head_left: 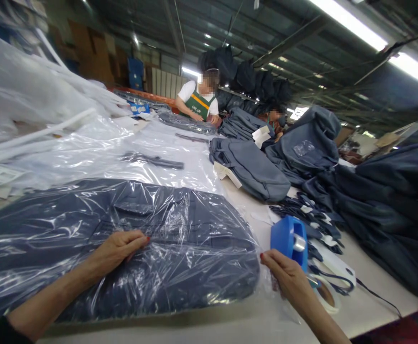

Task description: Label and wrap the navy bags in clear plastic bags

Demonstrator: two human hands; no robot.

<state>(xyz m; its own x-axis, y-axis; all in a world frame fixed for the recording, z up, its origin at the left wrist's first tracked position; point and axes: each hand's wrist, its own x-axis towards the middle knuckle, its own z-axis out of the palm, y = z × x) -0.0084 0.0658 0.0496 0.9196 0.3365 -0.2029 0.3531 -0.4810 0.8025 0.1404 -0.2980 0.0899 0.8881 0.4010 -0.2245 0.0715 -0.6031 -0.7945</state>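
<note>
A dark blue-grey fabric bag lies flat in front of me inside a clear plastic bag (209,272), with a zip and a small pocket showing through the film. My left hand (125,246) is on top near the middle, its fingers drawn together on the film. At the right end, my right hand (284,270) pinches the loose edge of the plastic between thumb and fingers. Just beyond that hand stands a blue tape dispenser (284,236). A roll of tape (325,294) lies to its right, partly behind my right forearm.
Clear plastic sheets (87,148) spread over the table's far left. An unwrapped dark bag (250,167) with a paper tag lies beyond the dispenser. Dark straps (309,212) and a heap of dark bags (384,205) fill the right. A co-worker (198,102) stands at the far end.
</note>
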